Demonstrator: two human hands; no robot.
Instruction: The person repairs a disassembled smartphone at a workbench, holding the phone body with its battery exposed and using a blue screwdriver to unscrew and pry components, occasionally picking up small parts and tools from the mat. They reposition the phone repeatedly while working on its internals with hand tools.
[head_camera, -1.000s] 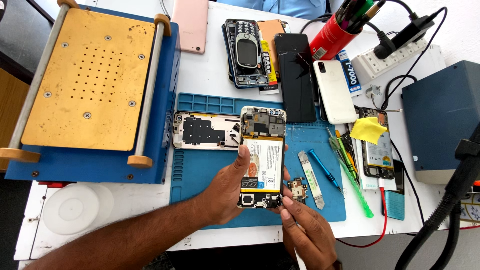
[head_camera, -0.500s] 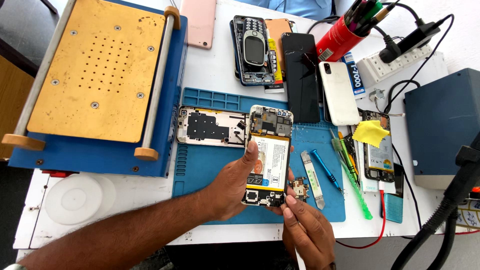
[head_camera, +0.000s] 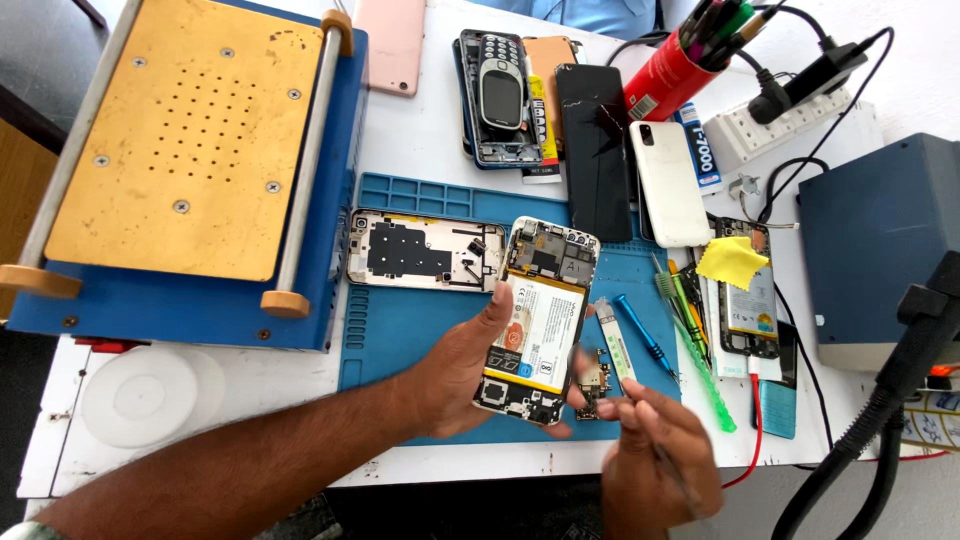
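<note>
My left hand (head_camera: 450, 380) holds an opened smartphone (head_camera: 537, 318) from its left side, tilted above the blue work mat (head_camera: 400, 330). The phone's back is off, showing a white battery and circuit boards. My right hand (head_camera: 655, 455) is just right of the phone's lower end, fingers pinched on a thin dark tool (head_camera: 676, 480). Its fingertips sit beside a small loose circuit board (head_camera: 592, 380). A detached phone mid-frame plate (head_camera: 425, 252) lies flat on the mat to the upper left.
A blue machine with a gold perforated plate (head_camera: 190, 140) fills the left. Several phones (head_camera: 595, 150), a keypad phone (head_camera: 500, 90), a red tool cup (head_camera: 672, 72), a power strip (head_camera: 770, 130) and a blue-grey box (head_camera: 880, 240) crowd the back and right. A blue screwdriver (head_camera: 645, 330) lies on the mat.
My right hand has drifted a little right and down from the phone's bottom edge. My left hand keeps holding the phone in much the same place.
</note>
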